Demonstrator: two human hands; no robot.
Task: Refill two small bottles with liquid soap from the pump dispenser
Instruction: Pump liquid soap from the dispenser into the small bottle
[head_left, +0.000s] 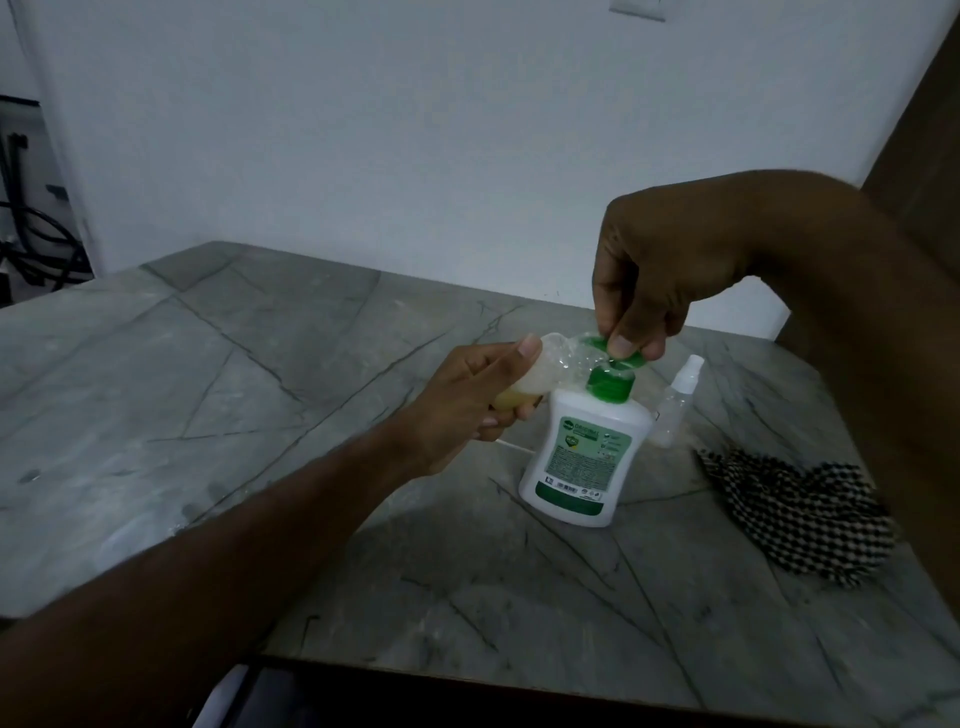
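right hand (660, 280) pinching green pump head (618, 353) | left hand (467, 400) gripping tilted small bottle (176, 374) at spout | risk: misaligned mouth, soap spilling down dispenser (576, 457)

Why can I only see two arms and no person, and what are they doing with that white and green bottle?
The camera sits on the person's head and looks down, so you see only their arms. The right hand presses the green pump top of the soap dispenser, which stands on the grey stone table. The left hand holds a small clear bottle tilted up to the pump's spout; it already has some yellowish soap inside. Behind the dispenser stands a second small bottle with a cap on. A black-and-white checked cloth lies to the right.
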